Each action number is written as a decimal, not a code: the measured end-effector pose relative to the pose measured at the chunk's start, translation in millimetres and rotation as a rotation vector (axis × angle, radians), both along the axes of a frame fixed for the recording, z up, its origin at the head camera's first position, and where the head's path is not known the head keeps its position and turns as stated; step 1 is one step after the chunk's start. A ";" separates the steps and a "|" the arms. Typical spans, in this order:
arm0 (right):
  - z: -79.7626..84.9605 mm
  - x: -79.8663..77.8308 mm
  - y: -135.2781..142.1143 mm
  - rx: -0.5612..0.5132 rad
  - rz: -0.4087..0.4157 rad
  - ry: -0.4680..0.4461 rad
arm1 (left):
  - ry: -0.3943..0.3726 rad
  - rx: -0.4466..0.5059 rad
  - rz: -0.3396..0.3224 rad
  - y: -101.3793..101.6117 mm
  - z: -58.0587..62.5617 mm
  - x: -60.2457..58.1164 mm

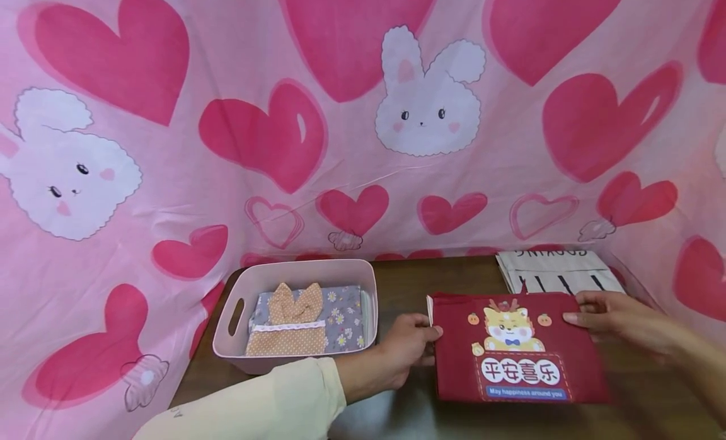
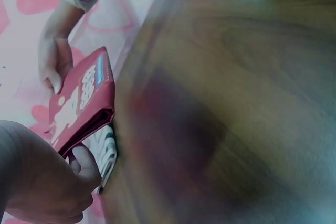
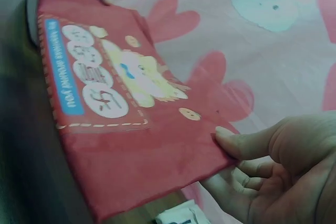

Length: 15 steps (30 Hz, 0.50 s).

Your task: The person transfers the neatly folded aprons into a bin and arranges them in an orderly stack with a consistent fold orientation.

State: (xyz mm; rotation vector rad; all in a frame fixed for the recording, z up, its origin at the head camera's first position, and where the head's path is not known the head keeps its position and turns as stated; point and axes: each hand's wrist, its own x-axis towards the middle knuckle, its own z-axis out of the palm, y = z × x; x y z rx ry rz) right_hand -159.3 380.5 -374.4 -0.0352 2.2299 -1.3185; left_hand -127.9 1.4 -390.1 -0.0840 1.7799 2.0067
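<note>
Head view: folded red cloth gripped at both sides

Folded red cloth (image 1: pixel 516 345), printed with a cartoon animal and "May happiness around you", is held up over the brown wooden table (image 1: pixel 422 276), right of the basket. Left hand (image 1: pixel 399 348): pinches the cloth's left edge, thumb on the printed face. Right hand (image 1: pixel 624 323): pinches the upper right corner, thumb in front, fingers behind. Left wrist view: layered folds visible at the cloth's edge.

Pale pink plastic basket (image 1: pixel 249 283): on the table, left of the cloth. Contains a folded grey floral cloth (image 1: pixel 343 320) with an orange polka-dot pocket (image 1: pixel 286 345), ear-shaped pieces above the pocket's white trim. Folded off-white cloth (image 1: pixel 558 273) with dark lettering: on the table behind the red cloth, partly covered by it in head view. Pink heart-and-rabbit curtain (image 1: pixel 351 169) behind.
</note>
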 end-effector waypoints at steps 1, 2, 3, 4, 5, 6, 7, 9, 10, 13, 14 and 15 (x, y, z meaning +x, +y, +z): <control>0.1 0.2 -4.0 0.007 0.001 0.012 | 0.005 -0.005 0.001 -2.5 1.0 -0.8; 0.4 0.2 -8.1 0.016 0.004 0.024 | 0.009 -0.010 0.002 -5.2 2.1 -1.7; 1.0 0.0 -12.3 0.029 0.002 0.035 | 0.016 -0.016 0.001 -7.8 2.9 -3.0; 1.5 -0.2 -16.4 0.049 -0.002 0.049 | 0.022 -0.021 0.002 -10.4 4.0 -4.2; 2.1 -0.7 -20.2 0.060 -0.007 0.055 | 0.027 -0.027 0.003 -13.0 5.0 -5.6; 2.7 -1.1 -23.9 0.068 -0.014 0.053 | 0.031 -0.033 0.004 -15.5 5.8 -7.0; 3.1 -1.6 -27.3 0.076 -0.018 0.054 | 0.034 -0.040 0.004 -18.0 6.6 -8.2; 3.6 -2.5 -32.9 0.082 -0.018 0.067 | 0.037 -0.052 0.008 -22.5 7.0 -10.9; 3.8 -2.9 -35.1 0.079 -0.017 0.073 | 0.039 -0.057 0.010 -24.5 7.1 -11.9; 4.2 -3.6 -40.9 0.059 -0.024 0.091 | 0.050 -0.066 0.013 -29.0 5.2 -15.2; 4.4 -4.0 -42.5 0.052 -0.027 0.096 | 0.054 -0.070 0.014 -30.4 4.5 -15.9; 4.4 -4.2 -44.0 0.049 -0.030 0.098 | 0.059 -0.075 0.015 -31.8 3.6 -16.6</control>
